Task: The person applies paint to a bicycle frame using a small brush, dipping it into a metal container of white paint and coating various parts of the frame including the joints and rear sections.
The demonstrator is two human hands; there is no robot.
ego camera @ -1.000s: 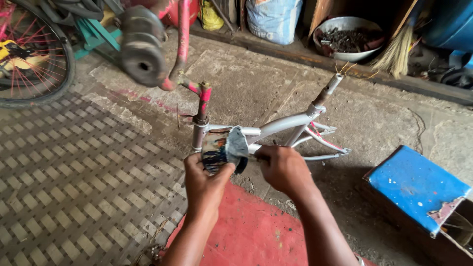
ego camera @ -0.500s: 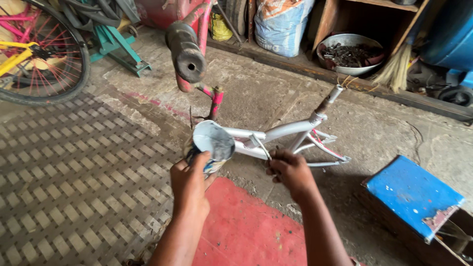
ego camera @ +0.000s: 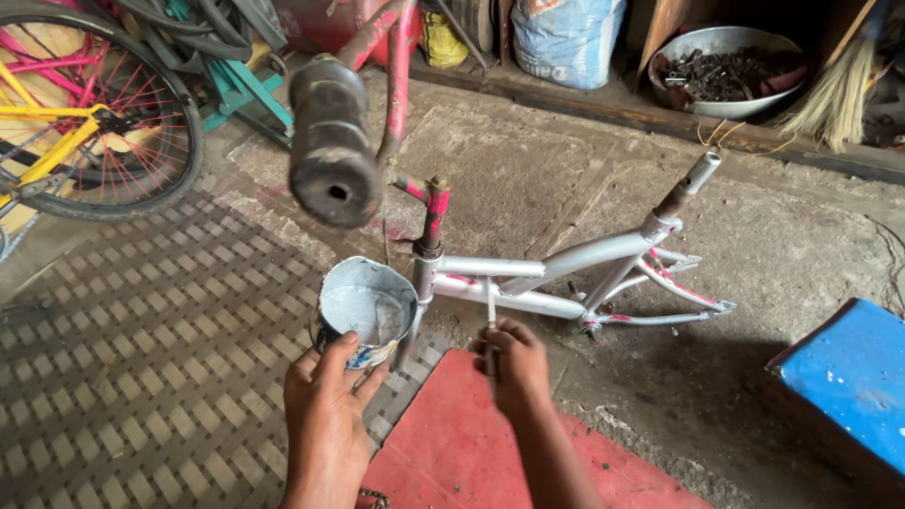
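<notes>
left hand (ego camera: 325, 401) grips paint tin (ego camera: 363, 311) | right hand (ego camera: 514, 363) pinches brush (ego camera: 490, 306) | white-blue sack (ego camera: 568, 38) behind

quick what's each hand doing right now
Left hand: closed around a paint can, holding it up.
Right hand: closed on a thin brush touching the silver bike frame.

Left hand (ego camera: 325, 401) is up, palm away from the camera, fingers curled tight in a grip, thumb on the near side. Right hand (ego camera: 514, 363) sits just beside it, fist closed, knuckles up. Both forearms reach forward from below.
</notes>
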